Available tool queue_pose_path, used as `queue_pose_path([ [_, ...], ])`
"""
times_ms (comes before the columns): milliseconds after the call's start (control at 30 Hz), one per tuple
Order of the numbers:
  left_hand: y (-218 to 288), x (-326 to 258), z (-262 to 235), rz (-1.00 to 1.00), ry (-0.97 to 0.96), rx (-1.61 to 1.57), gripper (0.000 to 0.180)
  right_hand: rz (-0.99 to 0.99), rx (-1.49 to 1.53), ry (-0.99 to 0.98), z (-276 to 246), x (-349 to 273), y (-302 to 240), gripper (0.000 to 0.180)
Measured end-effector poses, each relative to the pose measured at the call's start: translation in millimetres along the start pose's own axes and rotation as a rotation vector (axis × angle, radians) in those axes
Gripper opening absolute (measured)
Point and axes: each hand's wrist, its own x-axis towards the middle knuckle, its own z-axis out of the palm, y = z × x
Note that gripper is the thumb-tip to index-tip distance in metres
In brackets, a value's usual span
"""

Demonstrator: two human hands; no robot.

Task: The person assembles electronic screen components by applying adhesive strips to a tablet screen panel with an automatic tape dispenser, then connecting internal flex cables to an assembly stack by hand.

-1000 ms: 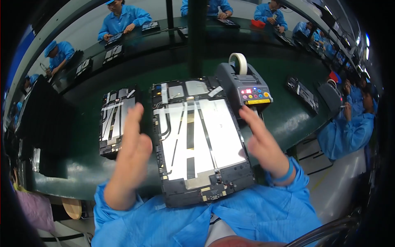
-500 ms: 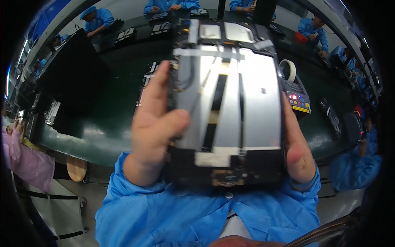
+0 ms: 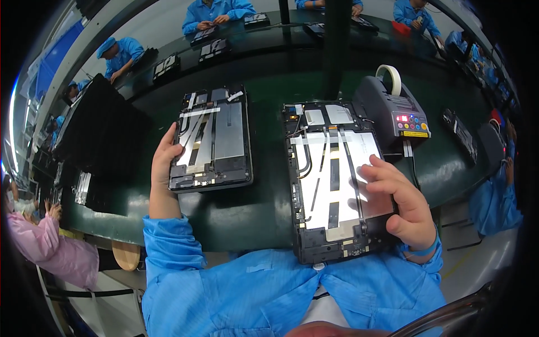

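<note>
- Left hand (image 3: 163, 163): at the left edge of the left device (image 3: 230, 132), thumb over its face; remaining fingers partly hidden behind the edge, so whether they are clamped on it cannot be told.
- Left device: opened, flat, black frame, silver plate, pale tape strips; at the left of the counter (image 3: 238, 227). Its underside is hidden, contact with the counter unclear.
- Right hand (image 3: 412, 205): fingers spread apart above the right device (image 3: 314, 194); contact with its plate cannot be told. The hand masks part of that device's right edge.
- Right device: similar make, lying in front of the person at the counter's near edge, its lower end beside the blue jacket (image 3: 241, 292); plate partly lost to glare.
- Tape dispenser (image 3: 387, 109): grey, lit buttons, pale tape roll (image 3: 396, 80) on top; just behind the right device's upper right corner.
- Dark post (image 3: 336, 50): upright beyond the right device, blocking part of the far bench.
- Black stack (image 3: 98, 126): left side, contents too dark to make out.
- Co-worker in pink (image 3: 56, 241): left rim, partly cut off.
- Dark curved object (image 3: 460, 309): lower right, cropped, kind unclear.
</note>
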Motion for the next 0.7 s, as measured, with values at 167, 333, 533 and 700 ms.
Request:
queue_pose_path([
  [167, -7, 7, 3, -0.030, 0.059, 0.060, 0.073, -0.038, -0.092, -0.014, -4, 1, -1, 0.057],
  [333, -4, 15, -2, -0.030, 0.064, 0.131, 0.070, -0.077, -0.156, -0.044, -7, 2, -2, 0.053],
  [533, -1, 18, 0, -0.036, 0.137, 0.354, 0.067, -0.088, -0.133, -0.036, -7, -2, -1, 0.049],
  [700, -1, 20, -3, -0.064, 0.126, 0.437, 0.065, -0.002, 0.249, 0.331, -2, -17, 13, 0.037],
])
